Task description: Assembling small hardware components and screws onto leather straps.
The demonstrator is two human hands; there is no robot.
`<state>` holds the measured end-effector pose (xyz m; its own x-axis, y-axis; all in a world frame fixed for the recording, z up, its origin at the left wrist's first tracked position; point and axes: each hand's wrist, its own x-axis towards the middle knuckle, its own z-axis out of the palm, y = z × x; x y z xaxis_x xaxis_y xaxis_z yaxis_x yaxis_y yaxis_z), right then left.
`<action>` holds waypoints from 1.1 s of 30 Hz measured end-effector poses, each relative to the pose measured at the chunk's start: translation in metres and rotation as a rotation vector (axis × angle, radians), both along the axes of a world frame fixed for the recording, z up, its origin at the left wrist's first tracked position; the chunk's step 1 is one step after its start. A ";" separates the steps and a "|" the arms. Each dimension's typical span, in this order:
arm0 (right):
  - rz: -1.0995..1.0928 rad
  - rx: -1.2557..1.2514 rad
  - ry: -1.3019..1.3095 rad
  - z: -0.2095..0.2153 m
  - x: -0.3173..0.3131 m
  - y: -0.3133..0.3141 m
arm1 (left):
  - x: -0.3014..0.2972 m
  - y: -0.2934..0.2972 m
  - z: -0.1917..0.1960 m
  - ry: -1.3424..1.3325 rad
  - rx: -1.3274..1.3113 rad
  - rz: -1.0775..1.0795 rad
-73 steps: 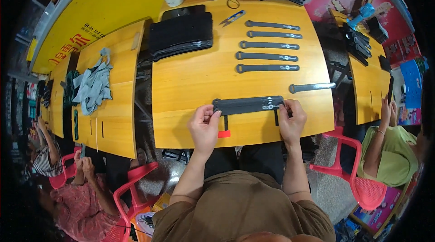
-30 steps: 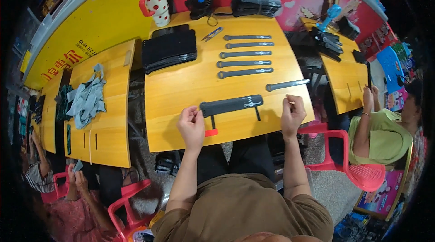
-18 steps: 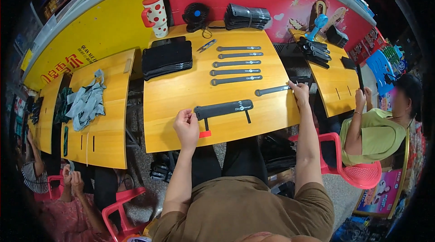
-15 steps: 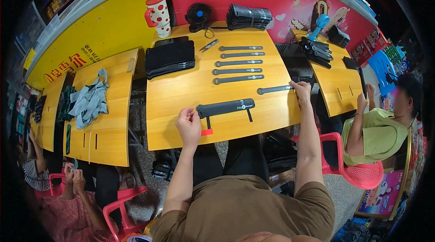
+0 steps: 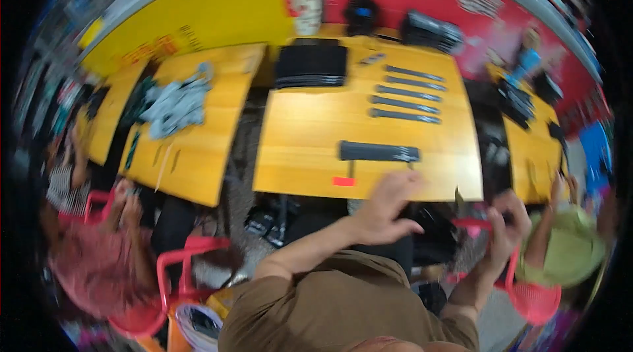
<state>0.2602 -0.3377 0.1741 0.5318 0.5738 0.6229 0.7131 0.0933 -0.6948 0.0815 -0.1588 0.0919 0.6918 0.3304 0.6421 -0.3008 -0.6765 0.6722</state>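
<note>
My left hand (image 5: 389, 207) is above the near edge of the wooden table (image 5: 297, 154), thumb apart from the blurred fingers, holding nothing I can see. Off the table's right corner, my right hand (image 5: 509, 223) is closed on a bent, blurred dark grey strip (image 5: 471, 209), which looks like a strap. A dark rolled pouch (image 5: 379, 151) lies ahead of my left hand, close to a small red tab (image 5: 343, 182). Farther back, several dark grey straps (image 5: 405, 105) lie in a row.
A stack of black flat pieces (image 5: 311, 65) stands at the back left, near a red-spotted tumbler (image 5: 304, 5) and a black fan (image 5: 362, 15). A black bundle (image 5: 432, 31) is at the back right. People sit at side tables; grey cloth (image 5: 178, 104) lies on the left one.
The view has swung, shifting the table rightward in the picture. My left hand has left the pouch's left end and opened. The strap at the table's right side is gone; my right hand is off the table.
</note>
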 end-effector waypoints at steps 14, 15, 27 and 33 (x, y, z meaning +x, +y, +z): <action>0.472 0.030 0.444 -0.050 -0.009 0.025 | -0.024 -0.003 -0.028 0.163 -0.122 -0.186; 0.481 0.029 0.439 -0.049 -0.008 0.027 | -0.022 -0.007 -0.028 0.045 -0.075 -0.103; 0.121 -0.107 0.333 -0.103 0.015 0.018 | -0.058 0.006 -0.030 0.406 -0.812 -0.320; 0.079 -0.329 0.582 -0.070 -0.020 0.030 | -0.056 0.020 -0.035 0.464 -0.874 -0.113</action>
<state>0.2398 -0.3076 0.1039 0.6769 0.7353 0.0336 0.2136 -0.1526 -0.9649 0.0254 -0.1384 0.0569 0.8692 0.4749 -0.1375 0.0861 0.1285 0.9880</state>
